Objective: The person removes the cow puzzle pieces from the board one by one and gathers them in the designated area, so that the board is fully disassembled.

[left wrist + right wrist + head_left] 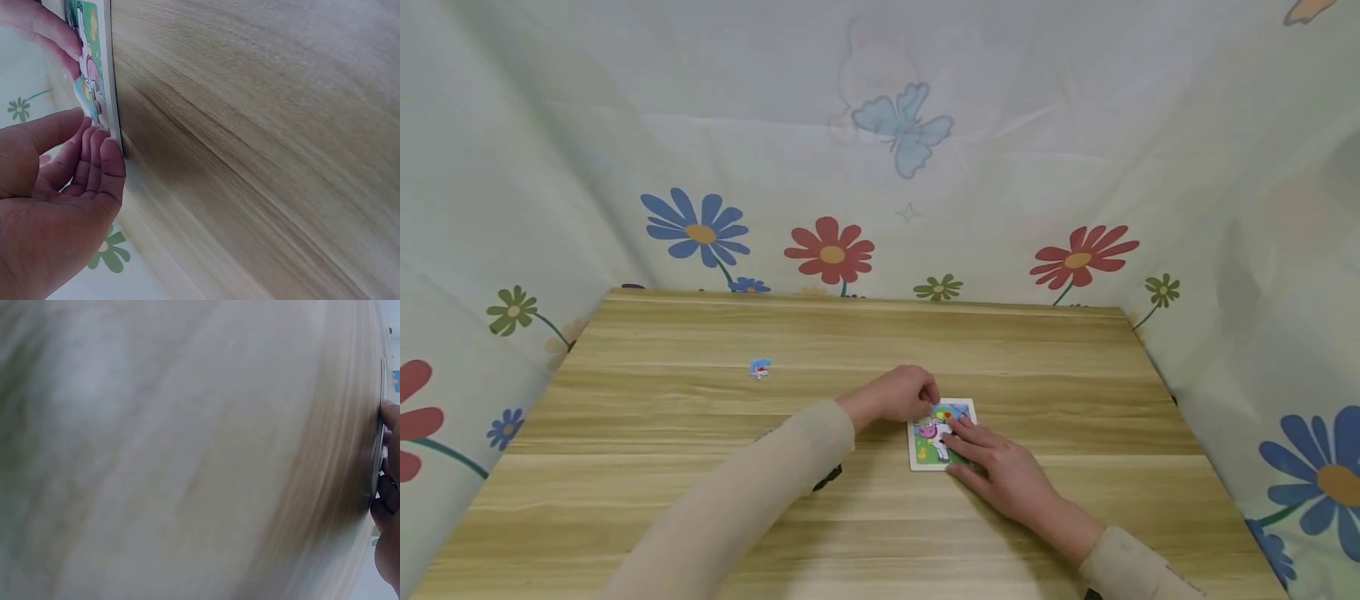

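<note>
through my head feed i take the cow picture board (934, 450) as my landmark: it lies on the wooden table (1037, 350), between the two hands. the left hand (901, 393) is at the board's far left corner, its fingers curled and its thumb close to the fingertips; even from the left wrist view i cannot tell whether anything is pinched there. the right hand (1011, 477) has its fingers stretched over the board's right side, tips resting on the cow, thumb at the near edge, with nothing wrapped in the palm that i can see. well apart from the board, to its left and farther out than its far edge, sits a loose picture piece (760, 368). i judge the board light, thin and stiff, perhaps smooth enough to skate on the wood under a sideways push, so i would steady it by its outer edges, on opposite sides, with only gentle pressure. the loose piece i take to be lighter again, its narrow parts maybe easy to bend; i would pinch it across its sides with thumb and forefinger, since something that thin gives little to catch.
</note>
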Tool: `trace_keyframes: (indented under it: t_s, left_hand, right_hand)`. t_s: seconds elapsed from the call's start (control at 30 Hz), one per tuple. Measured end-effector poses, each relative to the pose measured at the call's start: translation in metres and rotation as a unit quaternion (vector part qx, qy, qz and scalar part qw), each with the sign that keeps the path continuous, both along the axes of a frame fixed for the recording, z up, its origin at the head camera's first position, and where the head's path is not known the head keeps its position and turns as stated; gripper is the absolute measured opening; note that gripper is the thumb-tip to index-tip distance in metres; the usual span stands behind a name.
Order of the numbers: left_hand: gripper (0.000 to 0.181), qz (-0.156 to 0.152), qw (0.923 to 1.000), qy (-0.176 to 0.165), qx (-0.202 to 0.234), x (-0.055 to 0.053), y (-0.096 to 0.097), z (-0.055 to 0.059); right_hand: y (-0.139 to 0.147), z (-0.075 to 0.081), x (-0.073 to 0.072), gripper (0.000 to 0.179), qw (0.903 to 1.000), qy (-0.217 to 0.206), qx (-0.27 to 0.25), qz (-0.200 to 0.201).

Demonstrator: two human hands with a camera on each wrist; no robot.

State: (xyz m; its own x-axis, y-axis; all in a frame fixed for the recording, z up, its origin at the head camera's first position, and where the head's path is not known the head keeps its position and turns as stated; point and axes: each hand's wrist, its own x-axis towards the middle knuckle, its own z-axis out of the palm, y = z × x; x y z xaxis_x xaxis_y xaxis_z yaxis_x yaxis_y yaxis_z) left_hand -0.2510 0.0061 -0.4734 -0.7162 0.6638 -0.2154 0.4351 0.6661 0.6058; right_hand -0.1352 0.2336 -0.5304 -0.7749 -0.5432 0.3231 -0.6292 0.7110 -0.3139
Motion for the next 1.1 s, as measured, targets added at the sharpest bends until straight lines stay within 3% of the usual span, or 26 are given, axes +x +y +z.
trace_keyframes:
  t_s: [0.5,0.8,1.1]
  left_hand:
    - [0.005,0.026,0.999,-0.022,0.027,-0.002,-0.003,0.0]
    - [0.006,0.034,0.9988,0.002,0.036,0.0,0.001,-0.009]
    - [0.004,0.045,0.9972,0.003,0.06,0.003,0.003,-0.007]
  right_hand:
    - [-0.002,0.002,-0.002,0.047,0.9999,0.011,-0.006,0.007]
    - [-0.002,0.0,0.002,0.047,1.0,0.005,-0.002,-0.002]
    - [0.0,0.0,0.002,0.046,0.9999,-0.01,0.005,-0.007]
